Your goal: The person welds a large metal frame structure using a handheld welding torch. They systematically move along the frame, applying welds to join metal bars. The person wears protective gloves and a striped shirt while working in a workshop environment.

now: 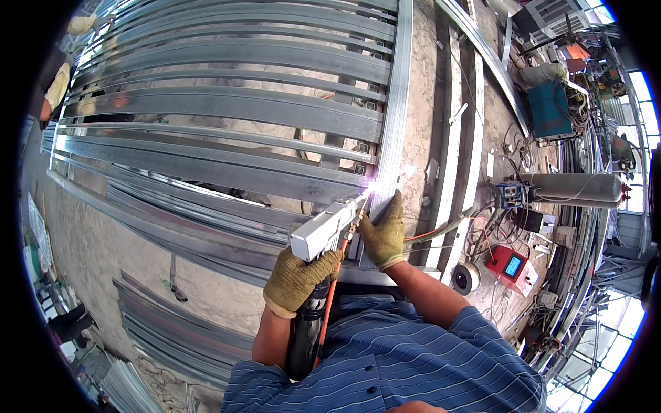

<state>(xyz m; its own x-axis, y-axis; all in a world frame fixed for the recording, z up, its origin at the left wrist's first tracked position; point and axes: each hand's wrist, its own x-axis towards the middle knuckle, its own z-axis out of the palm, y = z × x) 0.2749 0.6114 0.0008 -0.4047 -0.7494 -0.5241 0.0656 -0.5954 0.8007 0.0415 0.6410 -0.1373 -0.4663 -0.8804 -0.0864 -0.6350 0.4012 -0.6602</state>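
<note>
Gloved, the left hand (298, 278) has its fingers curled tight round the grey welding gun (322, 230), whose tip sparks against the steel frame (394, 124). Just beside that tip, the right hand (383, 230) lies flat, fingers extended, pressing the frame's upright.

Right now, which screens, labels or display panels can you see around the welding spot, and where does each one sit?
Small red box with a glowing blue screen: on the floor, right of the gloved right hand; square, tilted.
Blue-and-black square panel: at the near end of the grey gas cylinder, further right; too small to make out.
No packages or signs are clearly visible.
</note>
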